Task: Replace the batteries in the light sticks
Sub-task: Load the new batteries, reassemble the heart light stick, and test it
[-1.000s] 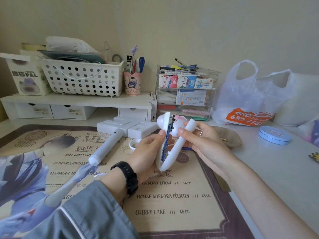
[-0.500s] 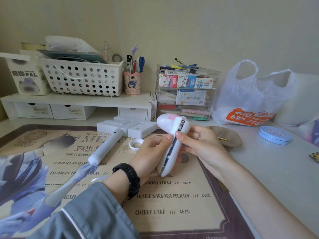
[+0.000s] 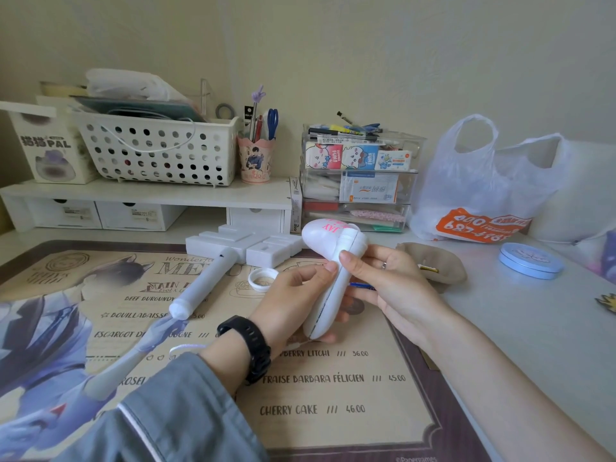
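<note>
Fingers of the left hand (image 3: 293, 305) and right hand (image 3: 393, 288) grasp the white light stick (image 3: 333, 298), tilted above the menu-print mat (image 3: 333, 411) on the table (image 3: 516, 328). Left of it, a block-headed light stick (image 3: 213, 278) lies on the mat near a white ring (image 3: 263, 279).

Here's the light stick (image 3: 335, 295) in hand: smooth hard white plastic with a soft gloss. The second stick (image 3: 209, 282) looks matter, chalkier plastic. The desk mat (image 3: 333, 411) is smooth and printed, low sheen. The basket (image 3: 166, 161) is glossy white plastic. The shopping bag (image 3: 483, 181) is thin, crinkled, translucent film. The blue tin (image 3: 530, 261) is probably painted metal, satin. The beige pouch (image 3: 443, 258) is soft cloth, the watch strap (image 3: 256, 348) matt black.
</note>
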Tool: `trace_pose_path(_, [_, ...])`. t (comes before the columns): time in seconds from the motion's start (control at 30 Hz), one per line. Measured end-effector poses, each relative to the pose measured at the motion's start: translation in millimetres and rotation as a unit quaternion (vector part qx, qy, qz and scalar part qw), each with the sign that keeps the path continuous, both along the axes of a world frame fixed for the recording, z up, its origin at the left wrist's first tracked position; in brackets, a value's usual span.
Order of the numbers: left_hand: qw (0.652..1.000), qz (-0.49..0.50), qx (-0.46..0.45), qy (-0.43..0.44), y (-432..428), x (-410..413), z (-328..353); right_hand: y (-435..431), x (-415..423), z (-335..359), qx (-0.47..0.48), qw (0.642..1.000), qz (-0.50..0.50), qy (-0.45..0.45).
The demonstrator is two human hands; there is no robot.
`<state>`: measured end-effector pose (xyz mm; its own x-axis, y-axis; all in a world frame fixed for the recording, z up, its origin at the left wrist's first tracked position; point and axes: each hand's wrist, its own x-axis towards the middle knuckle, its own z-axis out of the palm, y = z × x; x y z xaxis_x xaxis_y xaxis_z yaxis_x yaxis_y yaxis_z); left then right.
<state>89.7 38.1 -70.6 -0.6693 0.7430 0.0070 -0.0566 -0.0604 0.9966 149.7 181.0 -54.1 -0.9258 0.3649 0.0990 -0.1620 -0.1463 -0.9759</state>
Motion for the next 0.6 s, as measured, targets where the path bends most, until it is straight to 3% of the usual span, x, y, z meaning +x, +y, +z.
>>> trace_pose_path(0.3, [0.999,0.025,-0.01,0.037,3,-1,2,-2,1,3,-0.04,0.999,-0.015,0.018])
trace_pose_path(0.5, [0.986,0.076,0.06,0.136,7,-7,-8,8,-4,2,-0.116,0.99,-0.067,0.037])
trace_pose_path(0.6, [0.973,0.11,0.082,0.184,5,-10,-7,5,-2,4,-0.091,0.994,-0.009,0.052])
